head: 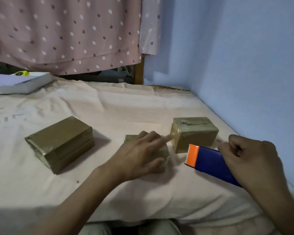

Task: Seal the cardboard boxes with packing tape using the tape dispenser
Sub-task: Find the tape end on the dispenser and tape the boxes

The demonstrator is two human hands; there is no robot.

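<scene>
On pale bedsheet [109,106], taped boxes [61,143].

Sheeted bed [109,192] with three taped boxes [59,143] [194,133] [131,138], white book [19,83]

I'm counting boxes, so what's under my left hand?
A small tape-wrapped brown cardboard box lies under the left hand, whose fingers lie spread on top. Only its far corner and right side show; the hand covers the rest.

White book [20,83] on sheet [109,106], far beyond left hand; yellow item [21,73] just behind it. Dotted pink curtain [66,34] hangs behind. Blue wall [236,56] beside right hand.
</scene>
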